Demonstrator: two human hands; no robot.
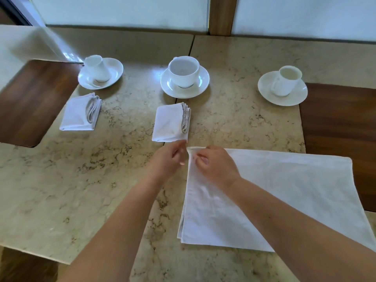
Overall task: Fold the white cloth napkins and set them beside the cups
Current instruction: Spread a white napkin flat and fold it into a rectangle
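Observation:
Three white cups on saucers stand in a row: a left cup (97, 68), a middle cup (184, 71) and a right cup (286, 80). A small folded napkin (80, 113) lies in front of the left cup, another folded napkin (171, 123) in front of the middle one. A large white napkin (284, 192), folded into a wide rectangle, lies flat at the near right. My right hand (215, 165) pinches its far left corner. My left hand (168, 159) hovers just left of that corner, fingers apart, holding nothing.
The marble table (81, 180) has dark wooden inlays at the left (30, 102) and right (337, 127). A seam runs down the middle under the central saucer (168, 88). A wall with a wooden post (222, 15) borders the far side.

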